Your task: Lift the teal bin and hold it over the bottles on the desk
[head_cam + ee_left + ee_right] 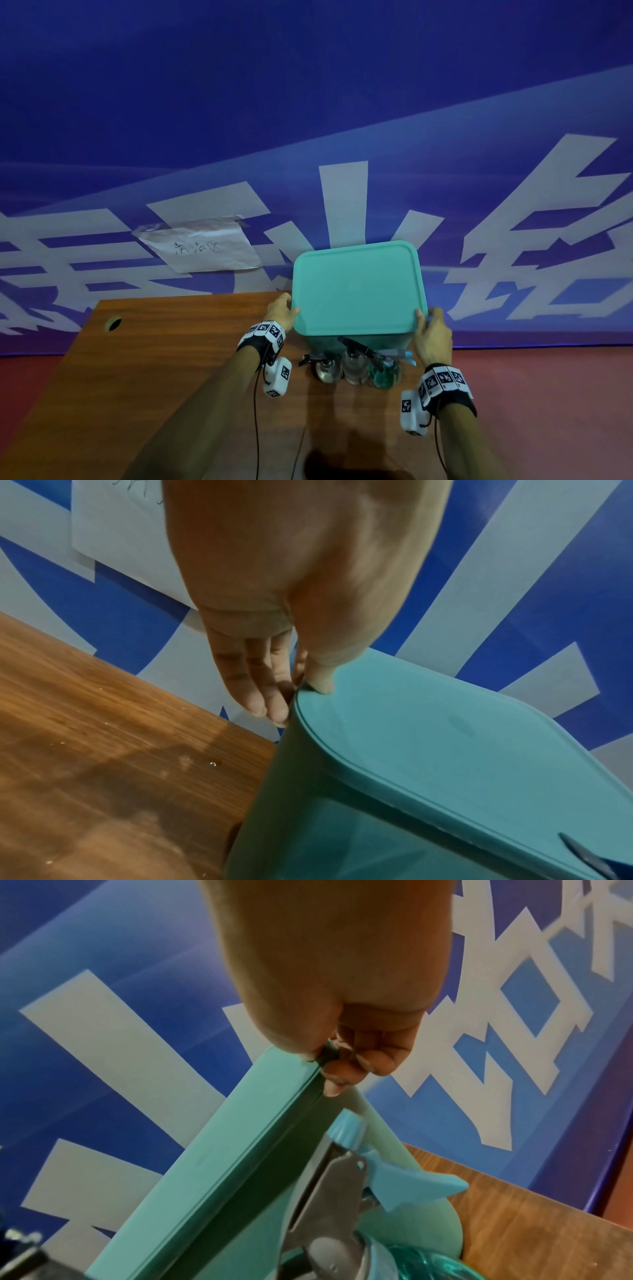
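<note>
Head view: both my hands are on the teal bin [356, 291], centre of frame, at the far edge of the worktop [164, 363]. My left hand [281, 312] holds the lid [354, 284] at its left edge; my right hand [432, 337] holds it at the right edge.

Left wrist view: my thumb [320, 680] presses on top of the lid's rim, and my fingers [255, 685] reach down the side below it, so the hand is clamped on the lid edge. Right wrist view: my right thumb lies on top and my curled fingers [363, 1061] hook under the lip, pinching it. A dark seam shows between lid and body; I cannot tell whether the lid is seated or starting to lift.

Step in hand, as I judge it: gripping the lid at both sides, either taking it off or pressing it on. The next move would call for even force from both hands, keeping the lid level, and for clearing the spray heads just below it in the frame.

Count:
- bin: 1, with 1 lid
- spray bottles [354, 368]: 3, in a row just below the bin in the head view; the right one holds teal liquid
- paper sign [202, 245]: 1, taped to the blue banner [308, 102], left of centre
</note>
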The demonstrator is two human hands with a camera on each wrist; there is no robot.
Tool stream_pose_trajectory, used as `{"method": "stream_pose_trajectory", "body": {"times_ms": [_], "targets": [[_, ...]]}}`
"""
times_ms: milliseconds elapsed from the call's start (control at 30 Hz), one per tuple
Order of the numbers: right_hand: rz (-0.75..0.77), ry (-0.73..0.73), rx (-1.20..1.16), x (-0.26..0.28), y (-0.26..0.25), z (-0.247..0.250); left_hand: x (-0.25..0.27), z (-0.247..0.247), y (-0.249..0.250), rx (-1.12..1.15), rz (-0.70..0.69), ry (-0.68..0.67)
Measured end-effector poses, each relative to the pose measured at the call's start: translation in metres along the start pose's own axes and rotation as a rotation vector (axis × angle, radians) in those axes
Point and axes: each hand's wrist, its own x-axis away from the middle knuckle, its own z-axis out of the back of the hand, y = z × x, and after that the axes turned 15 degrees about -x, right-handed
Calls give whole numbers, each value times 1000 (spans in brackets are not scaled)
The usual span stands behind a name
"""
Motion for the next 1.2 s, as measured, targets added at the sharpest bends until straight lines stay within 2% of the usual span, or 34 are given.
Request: {"method": "stream_pose_trajectory", "body": {"times_ms": [400,567,767,933,1200], "targets": [[-9,-44,73,-5,2,-1,-2,-4,-12,4,19,-70],[-90,-86,56,-7,2,0,0,-4,-9,-18,10,-190],[-109,-68,-7,-17,4,4,-4,3,-3,-12,45,-100],[-32,-78,-23,-20,9,2,-2,6,-2,13,55,-70],[-10,-97,-48,-22,4,2,0,-3,-12,141,44,-61]]}}
